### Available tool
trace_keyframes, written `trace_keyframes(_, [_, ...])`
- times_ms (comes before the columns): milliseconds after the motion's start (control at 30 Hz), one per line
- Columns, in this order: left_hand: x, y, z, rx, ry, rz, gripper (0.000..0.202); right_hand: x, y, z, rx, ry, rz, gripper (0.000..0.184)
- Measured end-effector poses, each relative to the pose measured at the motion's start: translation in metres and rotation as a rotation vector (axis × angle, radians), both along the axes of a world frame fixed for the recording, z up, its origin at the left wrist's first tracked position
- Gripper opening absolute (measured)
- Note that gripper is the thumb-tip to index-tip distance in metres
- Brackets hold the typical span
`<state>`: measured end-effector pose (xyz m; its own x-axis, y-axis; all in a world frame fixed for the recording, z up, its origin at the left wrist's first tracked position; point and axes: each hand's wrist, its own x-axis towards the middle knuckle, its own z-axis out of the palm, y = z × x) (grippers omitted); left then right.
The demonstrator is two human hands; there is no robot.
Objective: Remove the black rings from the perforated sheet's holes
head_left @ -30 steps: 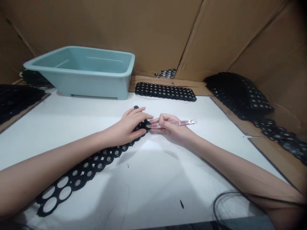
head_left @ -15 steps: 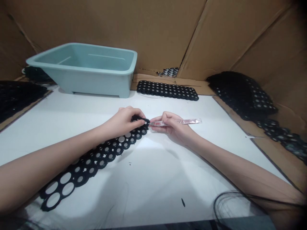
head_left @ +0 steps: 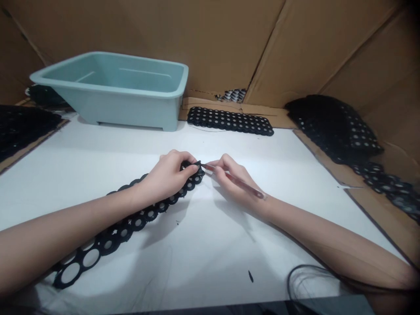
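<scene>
Diagonally leftward, tweezers [head_left: 239, 180] pinched in right fingers [head_left: 226, 165], tips at black perforated strip [head_left: 151, 213] in left fingers [head_left: 183, 162]

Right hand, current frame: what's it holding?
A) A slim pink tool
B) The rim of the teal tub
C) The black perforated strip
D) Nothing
A. The right hand pinches a slim translucent pink tool, its tip close to the end of the black perforated strip that the left hand grips.
</scene>
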<state>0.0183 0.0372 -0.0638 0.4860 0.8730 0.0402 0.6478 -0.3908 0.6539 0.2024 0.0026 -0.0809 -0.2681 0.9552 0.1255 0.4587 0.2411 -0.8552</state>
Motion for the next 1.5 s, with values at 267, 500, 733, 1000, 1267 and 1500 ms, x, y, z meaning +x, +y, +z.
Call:
trace_keyframes(267, [0.000,0.007,0.009,-0.068,0.007,-0.103,0.027,-0.003,0.002,0.003,0.077,-0.134,-0.048,0.014])
trace_keyframes(500, [-0.005,0.016,0.012,0.094,-0.102,-0.140,0.024,0.002,-0.002,0.000,0.156,0.174,-0.218,0.016])
trace_keyframes(733, [-0.009,0.020,0.007,0.105,-0.219,-0.181,0.020,0.002,0.003,-0.003,0.157,0.170,-0.211,0.023])
trace_keyframes(1000, [-0.006,0.012,0.007,0.150,-0.266,-0.252,0.013,-0.018,0.007,-0.010,0.198,-0.074,-0.028,0.015])
trace_keyframes(1267, [-0.007,0.016,0.001,0.304,-0.237,-0.288,0.022,-0.021,-0.003,-0.006,0.123,0.019,-0.073,0.003])
trace_keyframes(1500, [-0.008,0.018,0.000,0.353,-0.005,-0.296,0.014,-0.019,-0.003,-0.010,0.083,0.000,-0.095,0.004])
